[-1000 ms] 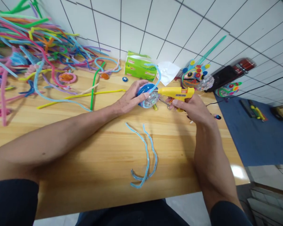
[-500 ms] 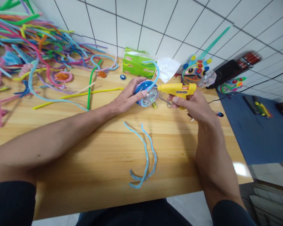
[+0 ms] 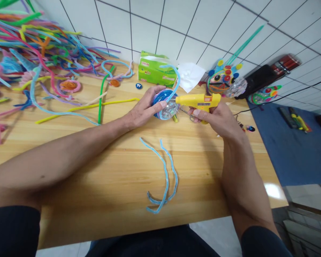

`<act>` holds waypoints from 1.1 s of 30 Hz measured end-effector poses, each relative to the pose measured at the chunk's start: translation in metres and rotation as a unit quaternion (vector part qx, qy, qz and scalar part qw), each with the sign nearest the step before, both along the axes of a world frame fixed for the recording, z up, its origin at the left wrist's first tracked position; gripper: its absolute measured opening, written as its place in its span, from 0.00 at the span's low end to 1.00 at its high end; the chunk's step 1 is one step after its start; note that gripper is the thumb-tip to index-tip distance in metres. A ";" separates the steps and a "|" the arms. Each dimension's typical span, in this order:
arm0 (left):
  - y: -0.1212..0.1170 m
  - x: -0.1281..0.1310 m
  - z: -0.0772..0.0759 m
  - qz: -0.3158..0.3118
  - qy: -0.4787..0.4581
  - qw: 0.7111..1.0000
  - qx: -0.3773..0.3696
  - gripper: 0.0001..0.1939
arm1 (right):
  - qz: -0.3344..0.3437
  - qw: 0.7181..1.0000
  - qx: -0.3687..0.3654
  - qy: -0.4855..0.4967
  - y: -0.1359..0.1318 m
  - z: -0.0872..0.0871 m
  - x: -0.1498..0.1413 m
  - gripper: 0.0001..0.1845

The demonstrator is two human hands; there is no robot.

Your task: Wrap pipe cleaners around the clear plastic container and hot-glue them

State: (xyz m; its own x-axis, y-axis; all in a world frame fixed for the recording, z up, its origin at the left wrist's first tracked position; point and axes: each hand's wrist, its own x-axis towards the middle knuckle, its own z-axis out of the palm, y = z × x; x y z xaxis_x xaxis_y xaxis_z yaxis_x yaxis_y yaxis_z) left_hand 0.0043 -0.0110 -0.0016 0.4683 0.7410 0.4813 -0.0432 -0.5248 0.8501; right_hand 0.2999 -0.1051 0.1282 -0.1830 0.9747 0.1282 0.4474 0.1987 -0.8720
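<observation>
My left hand (image 3: 150, 103) grips a clear plastic bottle piece (image 3: 169, 110) wrapped in blue and purple pipe cleaners, its thumb lying along the top. A loose light-blue pipe cleaner end (image 3: 178, 76) curves up from the wrapping. In my right hand (image 3: 212, 116) is a yellow hot glue gun (image 3: 198, 100), its nozzle pointing left at the bottle piece; whether the tip touches it I cannot tell. Scissors (image 3: 188, 115) lie partly hidden beneath the gun. Two light-blue pipe cleaners (image 3: 166, 175) lie curved on the wooden table (image 3: 101, 200) nearer to me.
A heap of colourful pipe cleaners (image 3: 42, 43) covers the back left. Along the wall stand a green tissue pack (image 3: 155, 73), a white tissue (image 3: 189, 76), a decorated bottle figure (image 3: 220, 82) and a dark flask (image 3: 267, 73). A black cord (image 3: 291, 93) runs right above a blue mat (image 3: 280, 150).
The glue gun and right hand have shifted very slightly left, closer over the bottle piece. The left hand keeps its hold, and the view has moved a little.
</observation>
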 end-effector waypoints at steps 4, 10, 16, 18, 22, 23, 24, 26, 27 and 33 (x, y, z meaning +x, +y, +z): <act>0.000 0.000 -0.001 0.002 0.001 1.000 0.003 0.41 | -0.011 1.000 -0.013 0.012 -0.001 0.003 0.001 0.19; 0.001 0.001 -0.002 0.006 -0.001 1.000 0.006 0.40 | -0.020 0.999 -0.020 0.025 -0.001 0.004 -0.001 0.19; 0.002 -0.001 0.000 -0.001 0.008 1.000 0.009 0.41 | -0.014 0.999 -0.028 0.010 -0.002 0.003 -0.003 0.20; 0.003 -0.002 -0.001 -0.003 0.014 1.000 0.014 0.40 | -0.014 0.999 -0.037 -0.001 -0.003 0.005 -0.002 0.20; 0.005 -0.002 -0.004 -0.003 0.014 1.000 0.025 0.39 | -0.017 0.999 -0.041 -0.008 -0.003 0.008 -0.003 0.16; 0.005 -0.002 -0.005 -0.003 0.014 1.000 0.027 0.39 | -0.017 0.999 -0.039 -0.006 -0.003 0.008 -0.003 0.15; 0.006 -0.002 -0.006 -0.002 0.013 0.999 0.030 0.39 | -0.018 0.999 -0.039 -0.005 -0.003 0.008 -0.003 0.14; 0.007 -0.002 -0.007 -0.002 0.012 0.999 0.034 0.39 | -0.016 0.999 -0.040 -0.006 -0.003 0.007 -0.003 0.13; 0.007 -0.003 -0.008 -0.003 0.011 0.999 0.036 0.39 | -0.015 0.999 -0.041 -0.006 -0.003 0.006 -0.002 0.14; 0.009 -0.003 -0.010 -0.008 0.006 1.000 0.029 0.39 | -0.007 0.999 -0.039 -0.001 -0.001 0.002 0.000 0.18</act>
